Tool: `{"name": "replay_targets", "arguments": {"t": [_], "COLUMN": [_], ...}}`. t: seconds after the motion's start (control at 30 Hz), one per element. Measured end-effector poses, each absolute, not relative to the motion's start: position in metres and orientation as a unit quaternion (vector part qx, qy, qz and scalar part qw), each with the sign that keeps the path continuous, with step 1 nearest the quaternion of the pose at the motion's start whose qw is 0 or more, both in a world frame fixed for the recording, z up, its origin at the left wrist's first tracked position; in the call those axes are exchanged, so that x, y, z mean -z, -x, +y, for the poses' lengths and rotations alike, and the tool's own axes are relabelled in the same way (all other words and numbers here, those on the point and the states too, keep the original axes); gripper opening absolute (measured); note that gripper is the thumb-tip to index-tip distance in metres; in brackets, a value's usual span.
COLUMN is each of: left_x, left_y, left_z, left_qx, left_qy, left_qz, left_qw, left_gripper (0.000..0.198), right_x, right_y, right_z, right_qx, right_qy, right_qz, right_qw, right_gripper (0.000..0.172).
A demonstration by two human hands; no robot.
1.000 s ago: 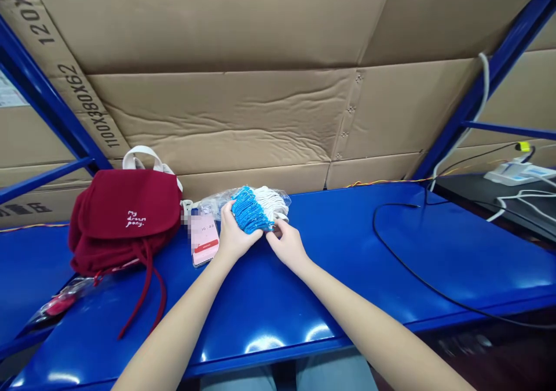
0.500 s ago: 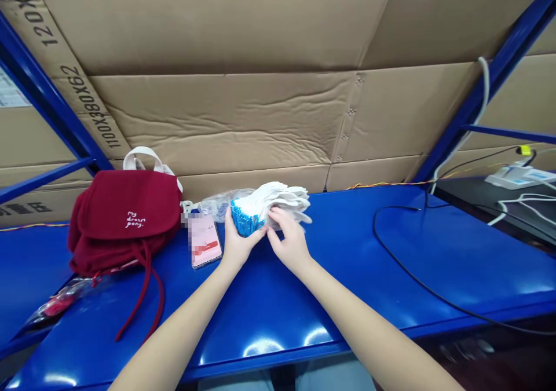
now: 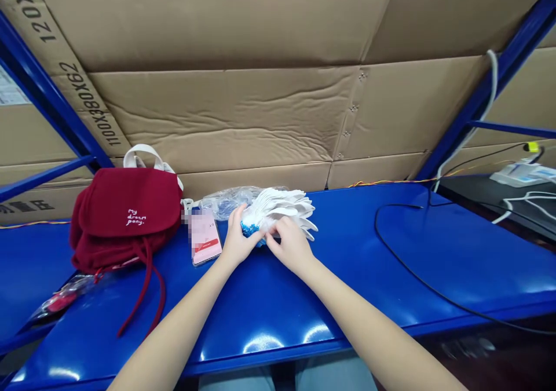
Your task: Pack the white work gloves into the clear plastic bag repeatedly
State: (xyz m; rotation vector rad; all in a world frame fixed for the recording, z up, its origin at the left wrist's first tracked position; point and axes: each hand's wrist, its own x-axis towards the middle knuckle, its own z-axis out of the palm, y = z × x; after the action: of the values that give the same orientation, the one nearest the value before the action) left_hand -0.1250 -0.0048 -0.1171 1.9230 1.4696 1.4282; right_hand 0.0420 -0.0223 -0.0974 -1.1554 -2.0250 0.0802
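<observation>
A bundle of white knit gloves [image 3: 282,204] with blue cuffs lies between my hands above the blue shelf, finger ends fanned out to the right. My left hand [image 3: 238,241] is wrapped round the blue cuff end. At the near side of the bundle my right hand [image 3: 289,243] pinches with thumb and fingertips, close to the left thumb; its fingers press on the gloves and partly hide them. Just behind the bundle lies a crumpled clear plastic bag [image 3: 226,198]. A pink-screened phone [image 3: 206,243] rests left of my left hand.
A red backpack [image 3: 125,211] with dangling straps stands at the left on the blue shelf [image 3: 252,304]. Cardboard [image 3: 226,119] lines the back. A black cable [image 3: 408,269] curves across the right side, near a white power strip [image 3: 523,172]. Blue posts frame both sides.
Both hands have shifted slightly right with the gloves, and the bundle has turned so its fingers fan out more. More of the plastic bag now shows behind it.
</observation>
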Motion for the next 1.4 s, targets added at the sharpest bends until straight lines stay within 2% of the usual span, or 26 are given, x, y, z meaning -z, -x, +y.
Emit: {"name": "replay_targets", "arguments": {"t": [0.2, 0.3, 0.47, 0.57, 0.67, 0.8, 0.97, 1.1, 1.2, 1.3, 1.4], "left_x": [0.119, 0.119, 0.119, 0.12, 0.122, 0.12, 0.112, 0.109, 0.109, 0.11, 0.11], "left_y": [0.122, 0.121, 0.119, 0.122, 0.127, 0.13, 0.125, 0.117, 0.112, 0.109, 0.108], "left_z": [-0.005, -0.008, -0.011, -0.009, -0.006, -0.005, -0.009, -0.013, -0.017, -0.02, -0.022], "left_qx": [-0.489, -0.487, -0.487, -0.486, -0.483, -0.5, -0.502, -0.496, -0.495, -0.494, -0.486], "left_qy": [-0.685, -0.693, -0.674, -0.667, -0.667, -0.647, -0.622, -0.642, -0.654, -0.677, -0.714], "left_qz": [0.518, 0.512, 0.536, 0.536, 0.528, 0.52, 0.525, 0.531, 0.539, 0.527, 0.498], "left_qw": [0.152, 0.141, 0.148, 0.179, 0.206, 0.248, 0.293, 0.246, 0.194, 0.139, 0.07], "left_gripper": [0.066, 0.066, 0.085, 0.095, 0.098, 0.1, 0.102, 0.091, 0.082, 0.075, 0.071], "right_x": [0.094, 0.093, 0.097, 0.099, 0.1, 0.097, 0.093, 0.092, 0.09, 0.086, 0.085], "right_y": [-0.036, -0.036, -0.044, -0.046, -0.047, -0.056, -0.074, -0.065, -0.055, -0.052, -0.056], "right_z": [-0.029, -0.029, -0.023, -0.021, -0.02, -0.015, -0.007, -0.014, -0.023, -0.027, -0.026], "right_qx": [0.025, 0.001, -0.079, -0.088, -0.05, 0.012, 0.022, 0.051, 0.055, 0.042, 0.043], "right_qy": [0.521, 0.546, 0.503, 0.472, 0.478, 0.544, 0.615, 0.55, 0.492, 0.465, 0.476], "right_qz": [-0.783, -0.773, -0.786, -0.802, -0.813, -0.787, -0.734, -0.773, -0.784, -0.773, -0.763], "right_qw": [0.338, 0.324, 0.352, 0.356, 0.33, 0.291, 0.288, 0.312, 0.376, 0.429, 0.436], "right_gripper": [0.011, 0.01, 0.01, 0.009, 0.009, 0.01, 0.014, 0.01, 0.006, 0.01, 0.014]}}
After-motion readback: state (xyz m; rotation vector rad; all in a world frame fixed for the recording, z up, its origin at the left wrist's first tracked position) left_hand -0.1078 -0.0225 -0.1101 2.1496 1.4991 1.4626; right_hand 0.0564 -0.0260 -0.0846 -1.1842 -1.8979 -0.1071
